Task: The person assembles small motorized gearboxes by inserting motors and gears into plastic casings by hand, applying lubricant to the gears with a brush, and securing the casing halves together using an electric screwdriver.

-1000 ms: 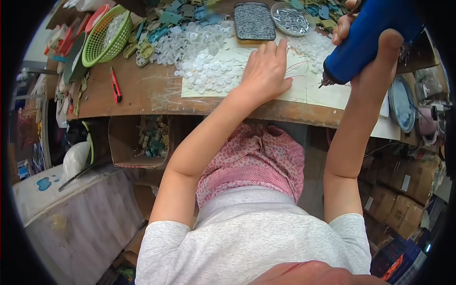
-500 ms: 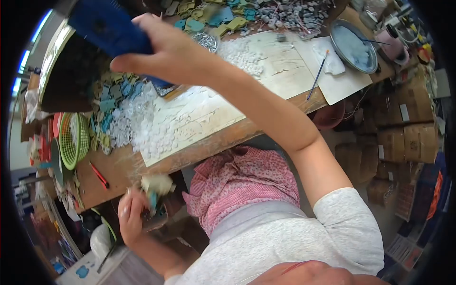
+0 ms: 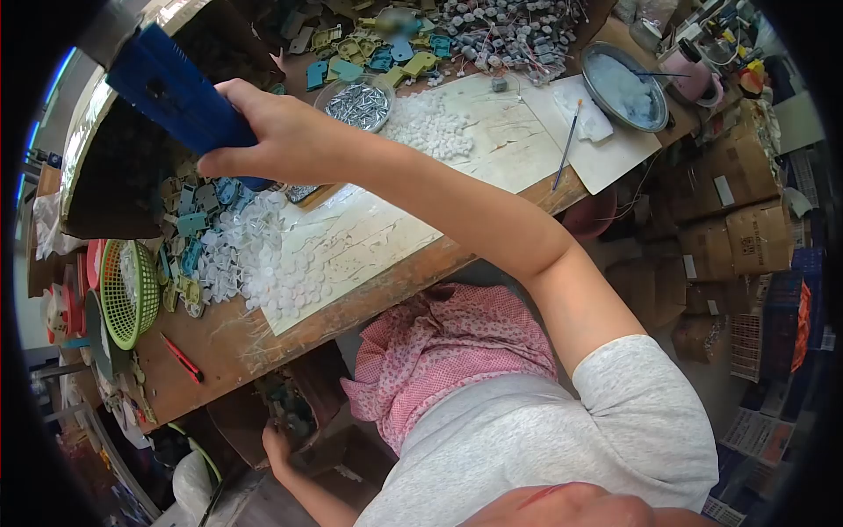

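Blue tool (image 3: 180, 92): deep blue, boxy elongated body, darker recess on its side face, slightly soft in focus at the far end. It's up in the air past the pale sheet's (image 3: 378, 250) upper-left side, gripped by the right hand (image 3: 277, 140). Hand closed around it, thumb along the lower side, fingers over the upper; most of the body sticks out beyond the hand, away from the sheet, and a short end shows under the thumb, toward the sheet. Left hand (image 3: 275, 442) is below the sheet's left end, under bench level, at the near edge of a cardboard box (image 3: 235, 423) with teal and pale parts (image 3: 290, 408) inside. Its fingers are small and partly hidden; can't tell how far open or whether it holds anything. Around the sheet: dish of metal pieces (image 3: 358, 105) by its upper edge, small white caps (image 3: 430, 123) on its upper part, translucent discs (image 3: 285, 281) over its left end. Red cutter (image 3: 183, 357) on bare wood off the left end, green basket (image 3: 123, 332) farther out that way, brush (image 3: 569, 145) on a white card (image 3: 615, 162) at the sheet's right.
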Demonstrator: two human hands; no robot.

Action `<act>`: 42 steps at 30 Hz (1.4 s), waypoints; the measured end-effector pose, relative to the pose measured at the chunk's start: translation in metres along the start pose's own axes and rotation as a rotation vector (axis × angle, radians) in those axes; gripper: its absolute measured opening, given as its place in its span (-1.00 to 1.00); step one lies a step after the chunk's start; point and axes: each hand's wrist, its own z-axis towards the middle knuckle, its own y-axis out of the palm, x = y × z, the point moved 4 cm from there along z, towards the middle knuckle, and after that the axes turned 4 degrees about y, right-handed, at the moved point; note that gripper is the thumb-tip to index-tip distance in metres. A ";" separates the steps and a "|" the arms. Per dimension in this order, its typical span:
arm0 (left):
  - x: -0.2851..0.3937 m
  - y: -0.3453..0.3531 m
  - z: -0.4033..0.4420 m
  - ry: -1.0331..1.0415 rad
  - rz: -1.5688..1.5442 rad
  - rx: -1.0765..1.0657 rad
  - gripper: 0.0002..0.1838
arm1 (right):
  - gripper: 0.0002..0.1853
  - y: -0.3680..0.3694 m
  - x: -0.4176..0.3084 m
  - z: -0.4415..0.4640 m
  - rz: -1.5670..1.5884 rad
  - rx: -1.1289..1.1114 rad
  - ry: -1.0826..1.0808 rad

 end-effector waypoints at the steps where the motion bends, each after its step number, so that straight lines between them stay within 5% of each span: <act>1: -0.001 0.003 0.004 -0.001 -0.004 -0.002 -0.71 | -0.27 -0.002 0.001 -0.004 -0.049 -0.013 0.016; 4: -0.016 0.019 0.023 -0.092 0.042 0.043 -0.72 | -0.31 -0.009 0.008 -0.025 -0.101 0.022 -0.086; 6: -0.031 0.037 0.028 -0.022 -0.233 0.090 -0.73 | -0.34 -0.019 0.006 -0.049 -0.254 0.078 -0.153; 10: 0.014 0.030 0.019 0.038 -0.073 0.104 -0.68 | -0.51 -0.062 0.027 -0.087 -0.237 -0.127 0.150; 14: 0.064 0.001 0.006 0.057 0.062 0.135 -0.61 | -0.81 -0.149 0.036 -0.101 -0.690 0.095 0.261; 16: 0.096 -0.011 -0.002 0.036 -0.071 -0.202 -0.71 | -0.82 -0.171 0.034 -0.119 -0.654 0.122 0.301; 21: 0.235 -0.035 -0.036 0.097 -0.435 -0.521 -0.81 | -0.82 -0.196 0.061 -0.159 -0.507 0.193 0.462; 30: 0.407 -0.066 -0.024 0.523 -0.360 -0.456 -0.84 | -0.77 -0.221 0.136 -0.068 -0.894 0.173 0.121; 32: 0.424 -0.059 -0.024 0.564 -0.324 -0.423 -0.84 | -0.71 -0.208 0.148 -0.047 -1.164 0.125 -0.166; 36: 0.434 -0.046 -0.028 0.642 -0.315 -0.414 -0.83 | -0.70 -0.190 0.157 -0.026 -1.207 -0.134 -0.088; 42: 0.403 -0.042 -0.025 0.503 -0.432 -0.388 -0.84 | -0.66 -0.186 0.153 -0.013 -1.275 -0.049 -0.083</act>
